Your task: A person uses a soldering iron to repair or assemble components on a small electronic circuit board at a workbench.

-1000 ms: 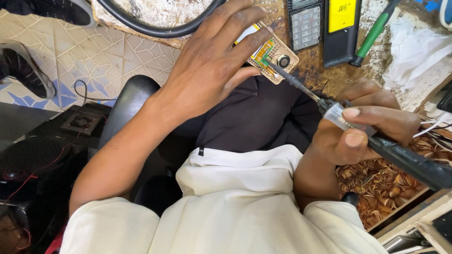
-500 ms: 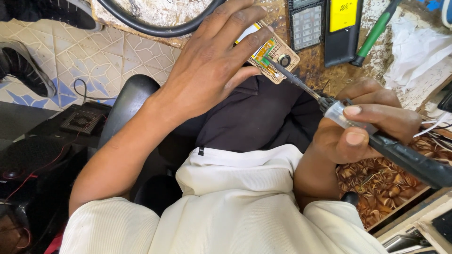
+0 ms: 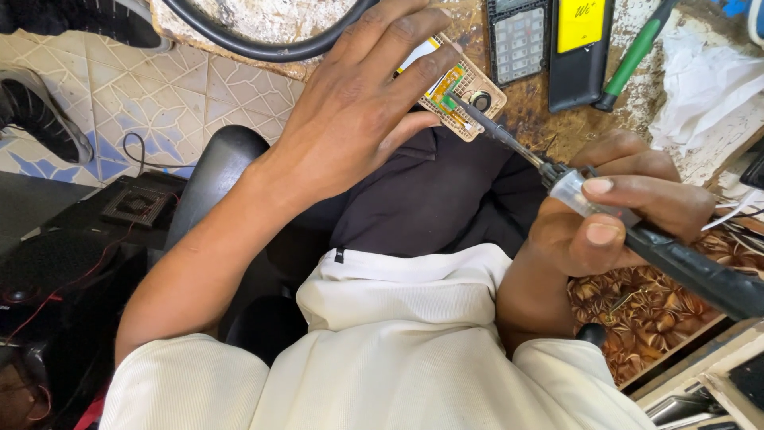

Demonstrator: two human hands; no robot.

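Observation:
My left hand (image 3: 358,111) grips a small tan perforated circuit board (image 3: 465,95) at the edge of the worn workbench, fingers spread over its left part. My right hand (image 3: 617,211) holds a black-handled soldering iron (image 3: 637,235) like a pen. Its metal tip touches the green component area on the board. A round black part sits on the board's right end.
A grey keypad device (image 3: 517,40), a black and yellow meter (image 3: 581,48) and a green-handled tool (image 3: 637,52) lie on the bench behind the board. A thick black cable (image 3: 263,48) curves at top left. White cloth (image 3: 700,87) lies right. A black chair arm (image 3: 215,171) and tiled floor are below.
The iron's tip has slid a little further left along the board, toward the green part. My left hand keeps its hold.

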